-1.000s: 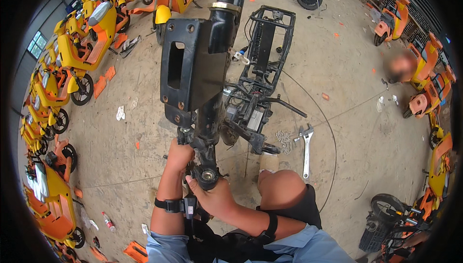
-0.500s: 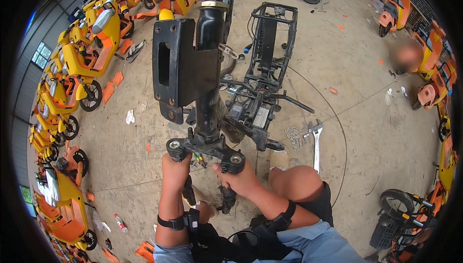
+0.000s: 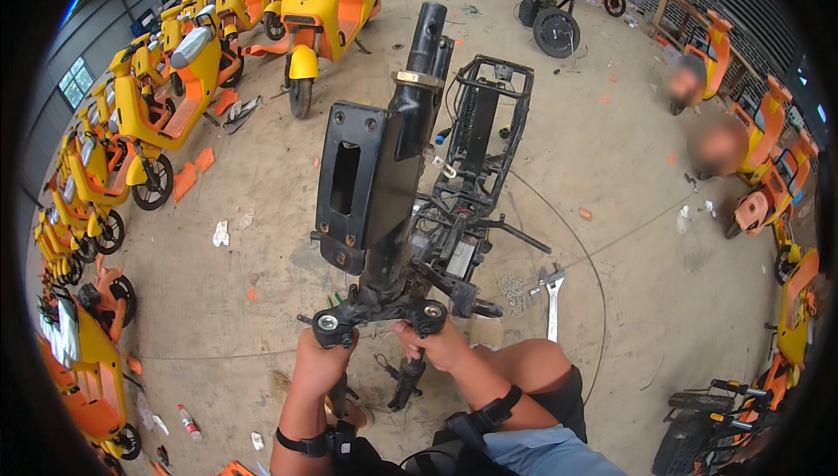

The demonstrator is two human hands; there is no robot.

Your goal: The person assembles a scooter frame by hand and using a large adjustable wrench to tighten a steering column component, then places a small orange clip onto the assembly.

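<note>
A bare black scooter frame [image 3: 390, 253] stretches away from me, its head tube raised toward me. A black box-shaped bracket [image 3: 381, 171] with a slot is fixed to the tube, and a brass-coloured ring [image 3: 417, 79] sits near its upper end. Across the near end lies a black fork clamp [image 3: 384, 311] with two round sockets. Just below its left socket, my left hand [image 3: 325, 361] is closed around the fork leg. My right hand [image 3: 435, 343] is wrapped round the right leg, under the other socket. The lower fork legs [image 3: 407, 382] hang between my forearms.
A large adjustable wrench [image 3: 552, 306] and a heap of small metal parts [image 3: 511, 293] lie on the concrete to the right. Yellow-orange scooters [image 3: 157, 114] line the left; others [image 3: 764, 136] stand at right, near two blurred people. A thin cable [image 3: 601, 284] curves across the floor.
The head tube and bracket have dropped lower in view and shifted right, the clamp and both hands sinking with them. My grip looks the same. The whole view has also shifted.
</note>
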